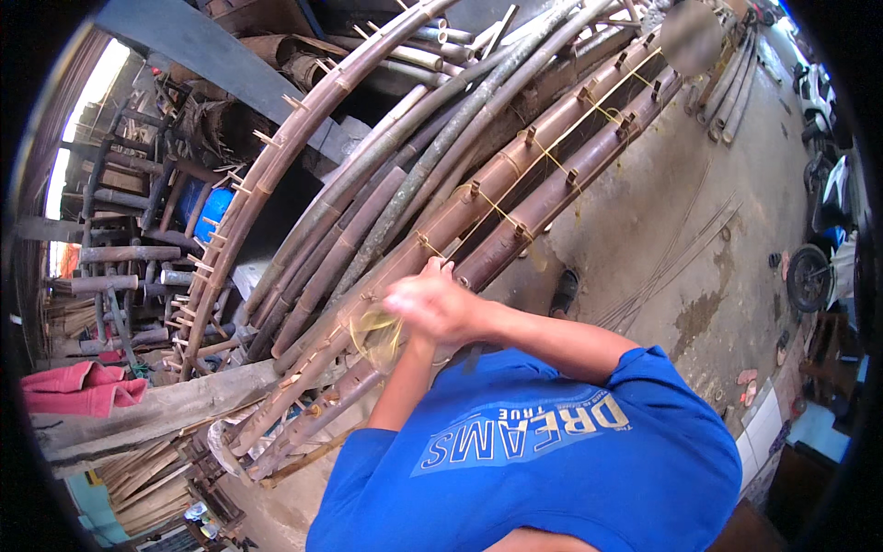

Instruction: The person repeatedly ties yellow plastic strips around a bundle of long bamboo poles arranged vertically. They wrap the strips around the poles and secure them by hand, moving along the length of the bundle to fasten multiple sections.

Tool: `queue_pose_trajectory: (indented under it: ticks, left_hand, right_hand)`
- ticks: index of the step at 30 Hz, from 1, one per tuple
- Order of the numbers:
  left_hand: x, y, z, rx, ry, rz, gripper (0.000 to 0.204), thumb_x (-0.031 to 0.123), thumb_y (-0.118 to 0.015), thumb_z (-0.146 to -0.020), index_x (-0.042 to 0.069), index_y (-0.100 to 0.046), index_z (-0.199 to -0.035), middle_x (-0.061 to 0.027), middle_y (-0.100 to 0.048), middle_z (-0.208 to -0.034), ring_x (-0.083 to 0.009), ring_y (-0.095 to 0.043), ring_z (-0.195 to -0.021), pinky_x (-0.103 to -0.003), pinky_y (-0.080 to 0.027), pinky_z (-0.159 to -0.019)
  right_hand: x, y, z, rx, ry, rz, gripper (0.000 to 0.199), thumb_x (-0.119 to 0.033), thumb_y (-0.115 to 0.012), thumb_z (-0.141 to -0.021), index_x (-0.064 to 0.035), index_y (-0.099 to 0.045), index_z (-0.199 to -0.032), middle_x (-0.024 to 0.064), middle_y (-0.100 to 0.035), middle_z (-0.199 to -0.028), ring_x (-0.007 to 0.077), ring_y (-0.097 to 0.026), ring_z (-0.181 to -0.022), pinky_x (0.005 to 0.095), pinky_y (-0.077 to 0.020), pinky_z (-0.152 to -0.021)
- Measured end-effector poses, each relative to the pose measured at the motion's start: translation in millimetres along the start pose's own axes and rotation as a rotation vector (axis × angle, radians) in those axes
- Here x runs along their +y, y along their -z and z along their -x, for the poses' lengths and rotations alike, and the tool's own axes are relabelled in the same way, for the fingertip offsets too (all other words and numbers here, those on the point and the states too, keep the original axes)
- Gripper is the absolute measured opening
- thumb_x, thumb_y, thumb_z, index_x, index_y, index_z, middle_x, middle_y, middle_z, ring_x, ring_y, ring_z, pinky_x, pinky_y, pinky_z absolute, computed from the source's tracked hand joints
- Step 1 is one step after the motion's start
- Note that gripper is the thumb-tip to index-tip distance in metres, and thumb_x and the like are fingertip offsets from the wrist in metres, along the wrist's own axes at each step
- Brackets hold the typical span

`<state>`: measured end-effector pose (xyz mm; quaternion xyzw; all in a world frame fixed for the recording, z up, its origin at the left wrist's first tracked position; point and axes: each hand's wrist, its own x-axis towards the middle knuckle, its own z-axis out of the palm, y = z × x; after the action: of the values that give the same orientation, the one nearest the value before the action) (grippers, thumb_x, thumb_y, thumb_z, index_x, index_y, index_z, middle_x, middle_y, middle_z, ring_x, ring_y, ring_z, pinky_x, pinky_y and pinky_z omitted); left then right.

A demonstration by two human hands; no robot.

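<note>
Two long brown bamboo poles (515, 225) lie side by side, running from the lower left to the upper right, with short pegs (572, 177) standing up along them. Thin yellow cord (501, 213) is strung between the pegs. Over the nearer stretch of the poles my hands cross. My right hand (452, 311) lies on top, its fingers smeared by motion. Beneath it, my left hand (436, 267) is mostly hidden; its showing fingertips are closed together by the cord, and what they hold is unclear. Loose loops of yellow cord (375, 339) hang just left of my hands.
A curved bamboo piece with many pegs (276, 147) stands at the left, beside stacked bamboo poles (414, 175). A pink-red cloth (83, 388) lies far left. Thin rods (676, 258) rest on the concrete floor; motorbikes (814, 276) stand along the right.
</note>
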<state>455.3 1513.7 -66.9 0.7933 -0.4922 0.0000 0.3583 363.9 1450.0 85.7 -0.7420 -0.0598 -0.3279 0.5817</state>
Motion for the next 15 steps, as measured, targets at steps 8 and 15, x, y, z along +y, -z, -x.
queue_pose_trajectory:
  ticks: [8, 15]
  left_hand:
    - [-25.7, -2.6, 11.8, -0.226, 0.265, 0.120, 0.028, 0.023, -0.051, -0.097, 0.001, -0.064, -0.110, -0.0204, -0.068, -0.096, -0.0296, -0.068, -0.084, -0.042, -0.050, -0.076]
    - [-18.6, -6.0, 18.7, -0.072, 0.492, 0.433, 0.037, 0.033, -0.046, -0.102, 0.000, -0.064, -0.106, -0.0133, -0.066, -0.080, -0.0185, -0.062, -0.063, -0.035, -0.049, -0.062]
  right_hand:
    - [23.7, -31.1, -122.3, -0.191, 0.293, 0.174, 0.052, -0.049, -0.044, -0.099, -0.0021, -0.060, -0.116, 0.0202, -0.064, -0.099, 0.0384, -0.062, -0.100, 0.0485, -0.0490, -0.084]
    - [159.9, 11.4, -39.6, -0.336, -0.557, 0.481, 0.052, -0.052, -0.046, -0.097, -0.0082, -0.073, -0.091, 0.0130, -0.070, -0.087, 0.0272, -0.064, -0.077, 0.0458, -0.0472, -0.080]
